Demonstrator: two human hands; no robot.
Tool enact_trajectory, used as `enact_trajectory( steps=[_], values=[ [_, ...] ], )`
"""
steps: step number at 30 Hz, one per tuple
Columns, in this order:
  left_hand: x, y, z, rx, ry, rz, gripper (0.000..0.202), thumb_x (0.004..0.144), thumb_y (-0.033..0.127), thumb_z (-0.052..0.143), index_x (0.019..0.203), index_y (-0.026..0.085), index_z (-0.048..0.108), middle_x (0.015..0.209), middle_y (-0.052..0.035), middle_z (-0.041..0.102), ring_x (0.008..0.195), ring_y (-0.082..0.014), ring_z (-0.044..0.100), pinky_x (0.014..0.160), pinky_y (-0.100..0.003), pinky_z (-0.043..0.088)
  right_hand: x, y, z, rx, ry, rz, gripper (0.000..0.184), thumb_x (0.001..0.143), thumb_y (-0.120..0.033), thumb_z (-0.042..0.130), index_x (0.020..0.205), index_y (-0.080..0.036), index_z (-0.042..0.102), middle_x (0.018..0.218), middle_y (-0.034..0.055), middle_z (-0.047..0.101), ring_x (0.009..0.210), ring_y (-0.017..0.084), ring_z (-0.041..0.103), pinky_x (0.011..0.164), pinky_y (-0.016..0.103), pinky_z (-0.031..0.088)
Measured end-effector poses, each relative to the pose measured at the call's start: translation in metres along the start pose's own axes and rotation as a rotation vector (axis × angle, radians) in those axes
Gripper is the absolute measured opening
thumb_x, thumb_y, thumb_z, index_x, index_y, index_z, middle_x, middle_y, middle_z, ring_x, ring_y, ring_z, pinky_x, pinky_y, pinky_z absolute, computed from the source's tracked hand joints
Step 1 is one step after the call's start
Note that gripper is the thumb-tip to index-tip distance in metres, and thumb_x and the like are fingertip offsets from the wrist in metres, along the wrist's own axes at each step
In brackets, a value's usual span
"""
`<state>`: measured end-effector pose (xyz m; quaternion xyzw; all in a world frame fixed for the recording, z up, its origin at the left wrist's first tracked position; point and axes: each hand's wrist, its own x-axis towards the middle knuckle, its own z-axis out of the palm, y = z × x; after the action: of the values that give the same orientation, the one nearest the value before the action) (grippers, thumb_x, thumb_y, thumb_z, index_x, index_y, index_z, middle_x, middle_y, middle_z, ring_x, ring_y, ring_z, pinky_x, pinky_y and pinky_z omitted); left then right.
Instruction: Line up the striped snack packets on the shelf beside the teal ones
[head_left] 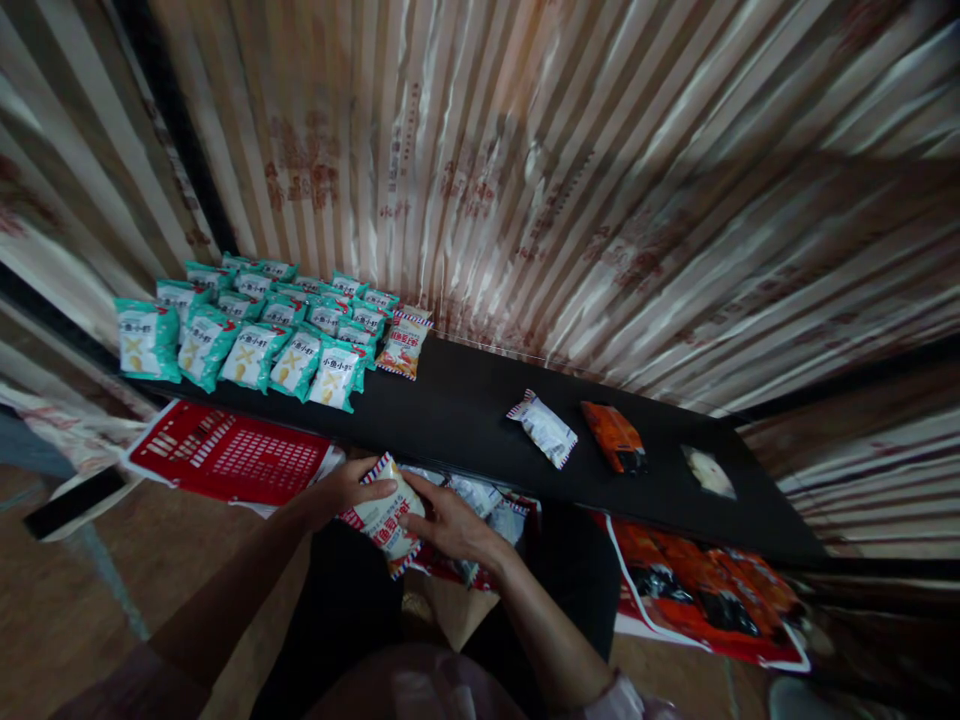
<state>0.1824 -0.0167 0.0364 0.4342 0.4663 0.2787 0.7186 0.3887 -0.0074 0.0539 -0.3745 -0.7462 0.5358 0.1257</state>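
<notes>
Between my two hands, above my lap, is a snack bag point(384, 522) in white and yellow with red lettering and striped ends. My left hand point(352, 490) grips its upper left side, thumb across the front. On the right side, my right hand point(448, 522) holds the same bag with its fingers over the front. Behind it on the black shelf point(465, 400) stands a similar striped snack bag point(405, 342), upright at the end of several rows of teal snack bags point(251, 355). Below the shelf edge, partly hidden by my right hand, lie more bags point(476, 492) in a basket.
A silvery-white bag point(541, 428), an orange bag point(615, 437) and a small clear packet point(707, 472) lie on the shelf. An empty red basket point(240, 450) is under its left part. Another basket point(750, 655) holds orange bags at right. Striped sheeting point(465, 180) hangs behind.
</notes>
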Motion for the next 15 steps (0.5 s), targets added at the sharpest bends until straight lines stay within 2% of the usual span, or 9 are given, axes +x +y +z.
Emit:
enact_trajectory(
  steps=[4,9,15],
  values=[
    [-0.004,0.004,-0.007,0.008,0.037,0.054,0.049,0.068,0.044,0.067,0.108,0.017,0.058,0.094,-0.0037,0.069,0.086,-0.022,0.064,0.072,-0.028,0.048,0.002,0.001,0.002,0.071,0.09,-0.005,0.053,0.08,-0.032,0.056,0.131,-0.023,0.044,0.107,0.0029,0.065,0.09,0.02,0.06,0.078,0.031,0.048],
    [0.001,0.001,-0.011,-0.026,0.132,0.067,0.045,0.066,0.041,0.069,0.103,0.017,0.059,0.089,-0.0028,0.069,0.081,-0.0203,0.064,0.067,-0.027,0.049,0.005,0.007,0.006,0.151,0.177,0.043,0.051,0.08,-0.033,0.055,0.129,-0.022,0.045,0.098,0.0029,0.067,0.088,0.02,0.061,0.077,0.032,0.049],
    [0.015,-0.005,0.001,-0.226,0.365,0.071,0.05,0.061,0.038,0.074,0.102,0.015,0.058,0.085,-0.0052,0.07,0.074,-0.02,0.065,0.065,-0.03,0.051,0.012,0.011,0.015,0.219,0.329,0.093,0.048,0.078,-0.033,0.057,0.124,-0.021,0.049,0.105,0.0042,0.066,0.091,0.02,0.062,0.079,0.034,0.049]
  ],
)
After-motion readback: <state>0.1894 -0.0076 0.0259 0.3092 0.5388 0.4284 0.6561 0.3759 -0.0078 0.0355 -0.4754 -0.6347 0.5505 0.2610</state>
